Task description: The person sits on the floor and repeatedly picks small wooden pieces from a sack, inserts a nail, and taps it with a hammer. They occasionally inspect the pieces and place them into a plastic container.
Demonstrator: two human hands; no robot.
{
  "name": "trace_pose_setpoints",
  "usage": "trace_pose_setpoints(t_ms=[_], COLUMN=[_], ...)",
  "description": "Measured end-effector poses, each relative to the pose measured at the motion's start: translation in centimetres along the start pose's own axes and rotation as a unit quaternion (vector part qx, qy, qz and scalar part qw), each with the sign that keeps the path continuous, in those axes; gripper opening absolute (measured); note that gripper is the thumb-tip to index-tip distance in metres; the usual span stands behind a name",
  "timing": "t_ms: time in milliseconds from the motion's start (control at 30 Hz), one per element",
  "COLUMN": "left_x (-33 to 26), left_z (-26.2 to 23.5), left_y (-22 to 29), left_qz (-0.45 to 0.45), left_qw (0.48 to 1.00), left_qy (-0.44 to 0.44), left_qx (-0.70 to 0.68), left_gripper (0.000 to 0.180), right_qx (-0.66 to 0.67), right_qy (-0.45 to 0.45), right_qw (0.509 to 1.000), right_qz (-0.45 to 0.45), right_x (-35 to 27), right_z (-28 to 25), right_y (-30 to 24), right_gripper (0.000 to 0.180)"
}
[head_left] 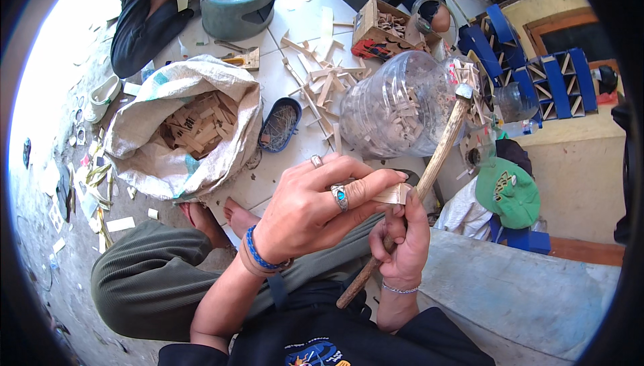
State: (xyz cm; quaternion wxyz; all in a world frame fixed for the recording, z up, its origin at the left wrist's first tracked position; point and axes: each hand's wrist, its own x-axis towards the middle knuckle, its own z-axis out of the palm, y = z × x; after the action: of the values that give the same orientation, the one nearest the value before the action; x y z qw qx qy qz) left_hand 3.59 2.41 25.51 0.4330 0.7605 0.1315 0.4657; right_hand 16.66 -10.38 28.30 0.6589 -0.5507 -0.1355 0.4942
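My left hand (pixel 315 201), with two rings and a blue braided bracelet, pinches a small pale wooden piece (pixel 391 195). Wrapped round the wooden handle of a hammer (pixel 443 141) are fingers of my right hand (pixel 406 235), whose thumb and fingertips also touch the wooden piece. The hammer slants up and to the right, its metal head near the large clear plastic jar. Both hands are above my lap, close together. Fingers hide part of the wooden piece, and whether it is one strip or a joined pair I cannot tell.
A white sack (pixel 127 148) of wood offcuts stands at the left, beside a blue oval tin (pixel 280 124) of nails. Loose wooden pieces (pixel 325 87) lie beyond, next to the clear jar (pixel 382 101). A green stool (pixel 235 20) bears red-handled scissors. Two people sit at the far side.
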Motion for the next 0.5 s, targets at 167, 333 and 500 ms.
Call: trace_pose_setpoints(t_ms=[167, 333, 500], left_x=[0.0, -0.4, -2.4], left_z=[0.0, 0.0, -0.2], left_y=[-0.4, -1.8, -4.5], left_qz=[-0.002, -0.033, -0.169], left_qw=[1.000, 0.997, 0.978], left_qy=[0.002, 0.018, 0.009], left_qx=[0.024, 0.064, 0.122], left_gripper=[0.052, 0.053, 0.049], right_qx=[0.002, -0.042, -0.192], right_qy=[0.034, 0.046, 0.059], right_qw=[0.999, 0.998, 0.979], right_qz=[0.026, -0.022, -0.038], right_x=[0.4, 1.5, 2.9], right_z=[0.0, -0.4, -2.1], right_y=[0.1, 1.7, 4.3], right_gripper=[0.036, 0.030, 0.040])
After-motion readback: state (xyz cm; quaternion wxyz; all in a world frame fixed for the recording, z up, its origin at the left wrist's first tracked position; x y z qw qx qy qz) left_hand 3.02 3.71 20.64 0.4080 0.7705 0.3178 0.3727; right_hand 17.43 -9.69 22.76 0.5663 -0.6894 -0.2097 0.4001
